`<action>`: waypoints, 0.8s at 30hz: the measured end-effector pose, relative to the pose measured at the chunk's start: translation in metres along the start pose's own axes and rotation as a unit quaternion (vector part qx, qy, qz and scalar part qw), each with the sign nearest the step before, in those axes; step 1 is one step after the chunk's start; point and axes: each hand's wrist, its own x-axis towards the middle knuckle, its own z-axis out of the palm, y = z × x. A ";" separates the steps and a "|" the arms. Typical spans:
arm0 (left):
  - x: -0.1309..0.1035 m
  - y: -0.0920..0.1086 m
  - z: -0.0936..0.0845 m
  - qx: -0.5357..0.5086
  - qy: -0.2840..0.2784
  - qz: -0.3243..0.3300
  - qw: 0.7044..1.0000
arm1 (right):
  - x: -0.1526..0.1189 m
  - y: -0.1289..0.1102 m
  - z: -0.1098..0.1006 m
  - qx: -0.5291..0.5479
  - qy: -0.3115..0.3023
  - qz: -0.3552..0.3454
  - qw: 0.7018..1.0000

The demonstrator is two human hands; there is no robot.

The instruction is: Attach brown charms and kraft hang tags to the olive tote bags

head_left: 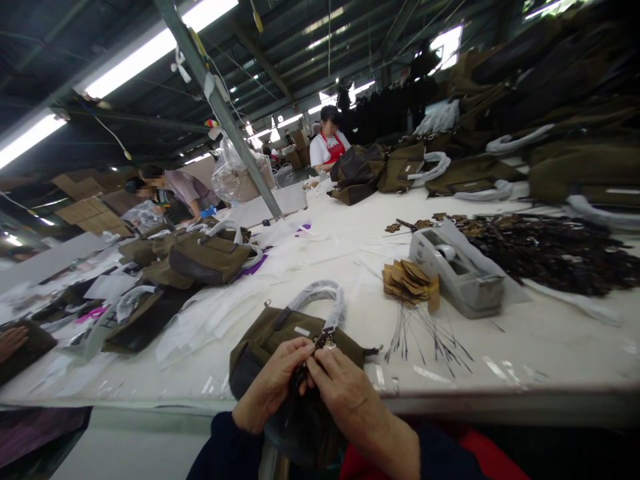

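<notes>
An olive handbag (255, 343) with a dark lower panel lies at the table's front edge and hangs partly over it. Its handle (325, 290) is wrapped in white film and arches away from me. My left hand (273, 383) pinches a dark bag charm (298, 383) near the foot of the handle. Close against it, my right hand (350, 393) has thumb and fingers pressed together on the same charm, by a metal ring (329, 340). The fingertips partly hide the charm and how it joins the bag.
To the right are brown tags (410, 283) with dark strings, a grey tape dispenser (457, 273) and a heap of dark charms (555, 253). More olive bags (207, 257) and white paper sheets (215, 320) lie left. Co-workers (329, 143) stand beyond; another person's hand (13, 343) shows far left.
</notes>
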 end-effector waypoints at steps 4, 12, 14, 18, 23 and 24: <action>0.001 0.000 0.001 0.008 0.000 -0.007 1.000 | -0.003 0.003 -0.001 0.017 0.020 -0.001 1.000; -0.001 0.003 0.007 0.049 0.019 0.011 0.999 | 0.006 0.025 -0.055 0.128 -0.029 0.057 0.990; -0.001 0.002 0.007 0.051 0.021 0.019 0.998 | 0.017 0.030 -0.064 0.141 -0.042 0.063 0.987; -0.001 -0.002 0.004 0.038 0.021 0.036 0.998 | 0.060 0.034 -0.063 0.153 -0.050 0.049 0.986; 0.000 -0.006 -0.001 -0.011 0.003 0.047 0.999 | 0.130 0.032 -0.037 0.110 -0.105 0.031 0.988; 0.000 -0.007 -0.002 -0.021 0.001 0.048 0.999 | 0.140 0.032 -0.032 0.094 -0.133 0.022 0.986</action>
